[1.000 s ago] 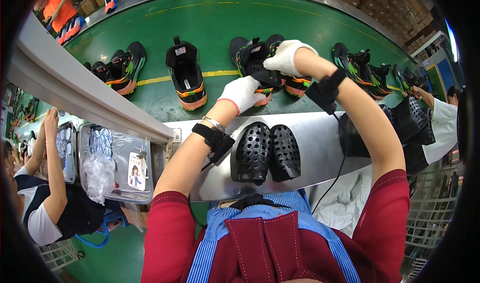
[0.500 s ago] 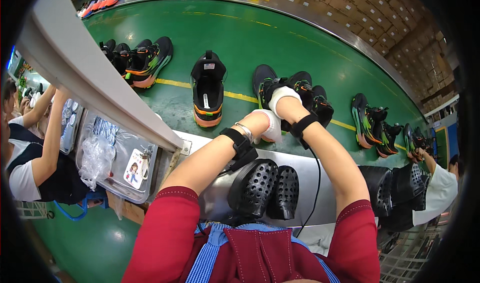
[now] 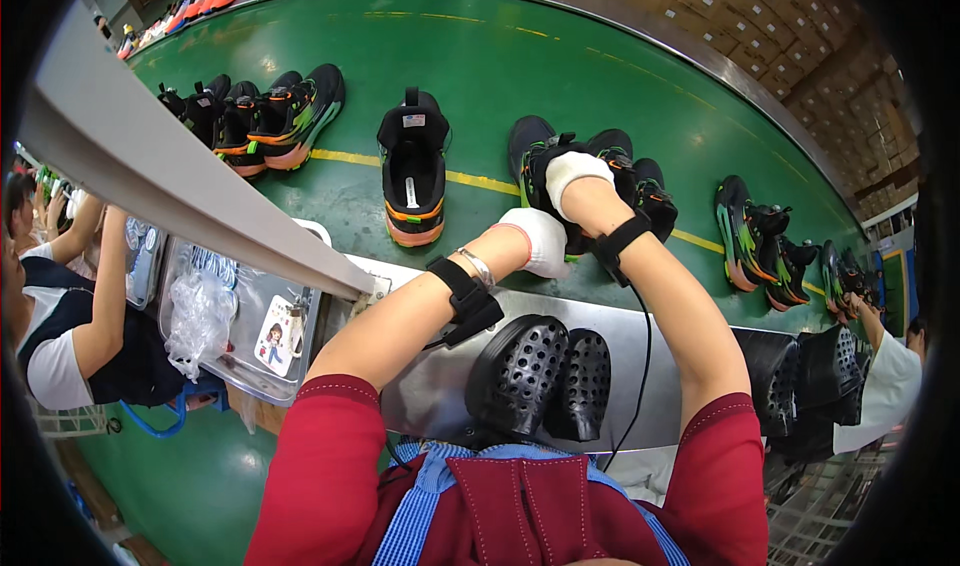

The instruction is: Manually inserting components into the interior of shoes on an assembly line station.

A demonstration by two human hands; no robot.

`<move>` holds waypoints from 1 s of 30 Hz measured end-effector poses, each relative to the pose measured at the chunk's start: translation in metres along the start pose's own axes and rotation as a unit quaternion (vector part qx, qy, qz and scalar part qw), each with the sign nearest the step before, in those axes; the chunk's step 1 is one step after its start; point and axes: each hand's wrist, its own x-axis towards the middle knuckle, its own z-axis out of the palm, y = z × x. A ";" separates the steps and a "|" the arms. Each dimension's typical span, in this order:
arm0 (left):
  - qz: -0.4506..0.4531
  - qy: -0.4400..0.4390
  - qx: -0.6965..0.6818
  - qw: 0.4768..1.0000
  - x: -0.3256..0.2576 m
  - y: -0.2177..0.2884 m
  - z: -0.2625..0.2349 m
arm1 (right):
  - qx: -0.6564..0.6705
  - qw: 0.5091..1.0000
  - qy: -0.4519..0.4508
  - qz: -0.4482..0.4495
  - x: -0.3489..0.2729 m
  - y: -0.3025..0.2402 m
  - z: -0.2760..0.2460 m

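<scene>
Over the last second the green belt (image 3: 480, 56) has carried the shoes along, or the head has turned: the single black shoe with the orange sole (image 3: 412, 166) now lies clear to the left of the hands, where earlier it sat farther off, and both hands have drawn in from a long reach to a closer hold. They now work on the pair of black shoes (image 3: 590, 181) that lies on the belt just past the steel ledge (image 3: 660, 366), so this pair looks to be the one in hand while the others pass untouched. The right hand (image 3: 575, 171), in a white glove, lies on top of the pair and seems to press or grip the upper, its fingers curled down over it. The left hand (image 3: 535, 241), also gloved, is closed against the near side of the same pair, at the belt's edge; how firmly it grips I cannot tell. Both forearms run forward from the lower edge, each with a black wrist strap, elbows bent. Two black perforated clogs (image 3: 540, 376) rest on the ledge beneath the arms.
</scene>
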 end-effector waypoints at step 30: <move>0.032 0.390 -0.071 0.917 -0.075 -0.022 0.030 | 0.211 0.957 0.175 0.096 -0.281 0.098 0.094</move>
